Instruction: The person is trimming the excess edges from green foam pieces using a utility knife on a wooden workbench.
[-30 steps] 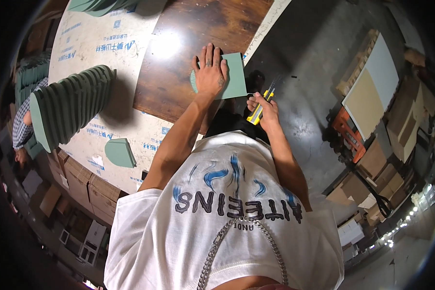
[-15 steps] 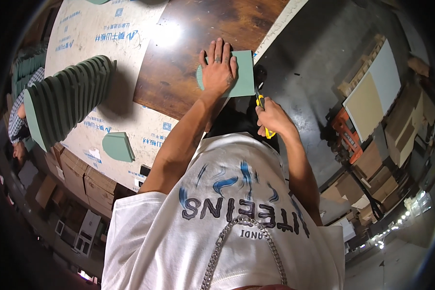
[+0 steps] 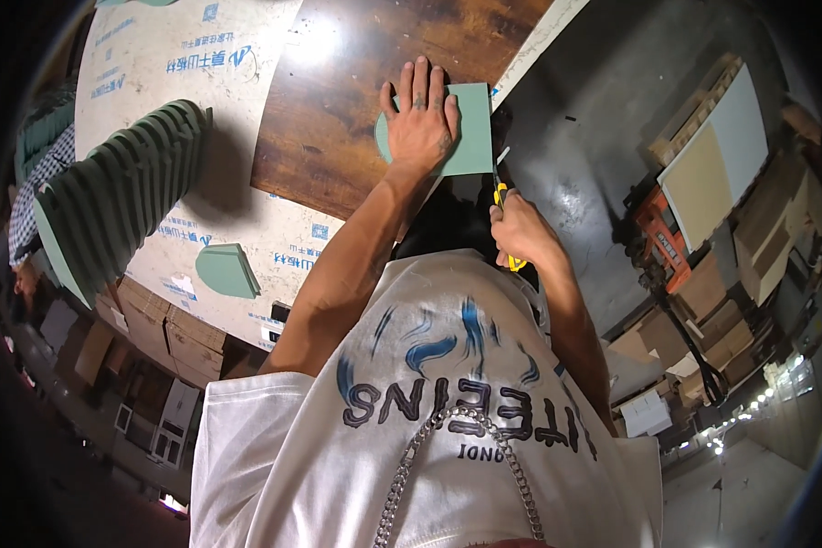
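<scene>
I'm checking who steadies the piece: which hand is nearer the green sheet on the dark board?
Left. The left hand lies flat on the green sheet; the right hand holds a yellow knife at its near edge.

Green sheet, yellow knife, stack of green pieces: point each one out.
green sheet point(image 3: 473, 128), head view, bare right part beside the left hand point(image 3: 420, 123).
yellow knife point(image 3: 500, 192), head view, yellow handle above the right hand point(image 3: 521, 233).
stack of green pieces point(image 3: 119, 196), head view, middle of the ribbed edges.

A stack of green sheets point(image 3: 123, 196) lies on the pale board point(image 3: 155, 73), a lone green piece point(image 3: 226, 271) near it. Cardboard boxes point(image 3: 703, 292) crowd the floor point(image 3: 594, 119) on the right
</scene>
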`<state>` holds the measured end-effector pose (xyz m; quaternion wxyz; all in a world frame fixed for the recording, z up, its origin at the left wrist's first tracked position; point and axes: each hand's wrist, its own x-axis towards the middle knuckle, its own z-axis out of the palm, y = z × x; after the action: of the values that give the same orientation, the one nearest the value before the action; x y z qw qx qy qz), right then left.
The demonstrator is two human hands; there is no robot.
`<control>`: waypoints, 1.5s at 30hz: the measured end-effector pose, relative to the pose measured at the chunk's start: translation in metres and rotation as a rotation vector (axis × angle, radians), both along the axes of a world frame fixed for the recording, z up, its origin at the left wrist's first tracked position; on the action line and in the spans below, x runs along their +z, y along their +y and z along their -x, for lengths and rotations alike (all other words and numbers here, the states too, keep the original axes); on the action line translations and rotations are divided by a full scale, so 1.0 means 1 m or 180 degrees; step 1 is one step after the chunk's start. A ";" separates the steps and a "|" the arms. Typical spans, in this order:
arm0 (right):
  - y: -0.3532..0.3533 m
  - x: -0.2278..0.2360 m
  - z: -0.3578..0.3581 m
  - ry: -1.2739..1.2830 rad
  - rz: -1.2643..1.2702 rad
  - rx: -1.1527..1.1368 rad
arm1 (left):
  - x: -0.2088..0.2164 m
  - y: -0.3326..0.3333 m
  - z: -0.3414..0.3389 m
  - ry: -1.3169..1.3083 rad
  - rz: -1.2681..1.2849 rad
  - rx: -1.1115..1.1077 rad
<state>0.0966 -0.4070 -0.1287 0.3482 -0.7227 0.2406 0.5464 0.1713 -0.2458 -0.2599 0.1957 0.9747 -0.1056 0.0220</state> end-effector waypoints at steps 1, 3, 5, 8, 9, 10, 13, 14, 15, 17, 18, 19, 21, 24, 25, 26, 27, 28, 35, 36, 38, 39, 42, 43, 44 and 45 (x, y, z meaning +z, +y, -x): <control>0.001 0.000 0.001 -0.0073 0.0037 0.0050 | 0.000 0.001 0.000 0.0002 -0.0004 -0.0016; 0.002 -0.001 0.002 -0.0120 0.0068 0.0085 | 0.001 0.002 0.001 0.0030 -0.0014 -0.0047; 0.001 -0.003 0.001 -0.0132 0.0028 0.0024 | 0.000 0.002 0.000 -0.0018 -0.0020 -0.0033; 0.005 -0.007 0.000 -0.0045 0.0282 -0.0086 | -0.001 0.002 0.000 0.0086 -0.0002 -0.0009; 0.001 -0.029 0.010 -0.0044 0.0289 -0.0108 | 0.000 -0.002 -0.002 0.0086 0.0004 -0.0030; -0.003 -0.071 0.033 0.0024 0.0227 0.0417 | 0.002 -0.003 -0.002 0.0066 -0.0015 -0.0039; 0.007 -0.144 0.122 -0.0900 0.0169 0.1300 | -0.001 0.001 0.008 0.0070 -0.0025 -0.0021; -0.001 -0.172 0.146 -0.1301 0.0198 0.1223 | -0.007 -0.002 0.001 0.0046 0.0008 0.0005; 0.015 -0.106 0.090 -0.0378 0.0940 -0.0031 | -0.010 0.004 0.005 0.0155 -0.0129 0.0025; -0.002 -0.109 0.100 -0.0979 0.0932 -0.1177 | 0.005 -0.003 0.001 0.0149 -0.0096 -0.0062; -0.009 -0.110 0.088 -0.0929 0.0343 -0.2248 | 0.006 -0.002 -0.008 0.0027 -0.0102 -0.0053; -0.006 -0.115 0.097 -0.1150 -0.0369 -0.3119 | 0.005 0.000 -0.001 -0.0040 -0.0057 -0.0038; 0.012 -0.105 0.073 -0.1117 -0.1052 -0.3968 | 0.001 0.002 -0.002 -0.0091 -0.0104 -0.0045; 0.028 -0.117 0.059 -0.0906 -0.1549 -0.4383 | 0.001 0.000 0.000 -0.0014 -0.0248 0.0005; 0.033 -0.118 0.056 -0.1012 -0.1488 -0.4487 | 0.002 0.001 0.002 0.0006 -0.0191 0.0097; 0.035 -0.116 0.052 -0.1124 -0.1422 -0.4588 | 0.004 0.000 0.002 0.0024 -0.0121 0.0191; 0.033 -0.103 0.045 -0.1390 -0.1422 -0.4402 | 0.015 -0.003 0.004 0.0189 0.0026 0.0276; 0.028 -0.088 0.039 -0.1656 -0.1415 -0.4211 | 0.026 -0.006 0.004 0.0354 0.0179 0.0359; -0.020 0.063 0.004 -0.3309 -0.1362 -0.2170 | 0.176 0.055 -0.019 0.1775 0.3298 0.0245; -0.024 0.083 -0.001 -0.3570 -0.1550 -0.2016 | 0.199 0.060 -0.013 0.1853 0.3530 0.0124; -0.030 0.112 -0.008 -0.3842 -0.1986 -0.1901 | 0.223 0.069 -0.004 0.1675 0.4053 -0.0320; -0.029 0.118 -0.010 -0.4081 -0.2208 -0.1959 | 0.230 0.068 -0.003 0.1339 0.4119 -0.0642; -0.023 0.148 -0.012 -0.4019 -0.2732 -0.2391 | 0.249 0.065 0.004 0.0456 0.4120 -0.1197; -0.024 0.152 -0.013 -0.4181 -0.2672 -0.2282 | 0.255 0.061 0.006 0.0152 0.4075 -0.1342; -0.025 0.155 -0.013 -0.4344 -0.2605 -0.2181 | 0.261 0.057 0.008 -0.0143 0.4023 -0.1488; -0.025 0.160 -0.013 -0.4385 -0.2603 -0.2161 | 0.265 0.052 0.012 -0.0174 0.4032 -0.1518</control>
<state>0.1094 -0.4322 0.0314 0.7927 -0.5998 -0.0363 -0.1024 0.1588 -0.1935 0.0047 0.7259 0.6210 -0.2893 0.0605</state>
